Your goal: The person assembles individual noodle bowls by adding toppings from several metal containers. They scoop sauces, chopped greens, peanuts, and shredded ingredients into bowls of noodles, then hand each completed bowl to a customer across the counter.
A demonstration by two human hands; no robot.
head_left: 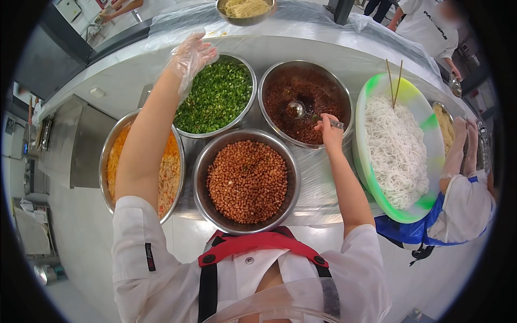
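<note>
A metal ladle is held by its handle in the right hand, the grip pinched shut on the handle end; its bowl is sunk in the dark red chili sauce inside the steel bowl that sits toward the far right of the tabletop. The scoop looks mid-way: the ladle bowl is in the sauce, nothing is seen lifted out or carried to any dish, so the dipping is judged begun and the transfer left to do. The left hand, in a clear plastic glove, is raised over the far rim of the bowl of chopped greens, its grip spread and loosely curled, nothing held as far as can be told. A bowl of peanuts sits at the near edge, between the forearms, untouched. A bowl of orange-yellow shreds is at the left edge, partly hidden by the left arm. A green-rimmed basin of white noodles with two chopsticks stuck in lies at the right edge; another person's gloved hands are beside it. A further bowl of noodles stands at the far edge.
</note>
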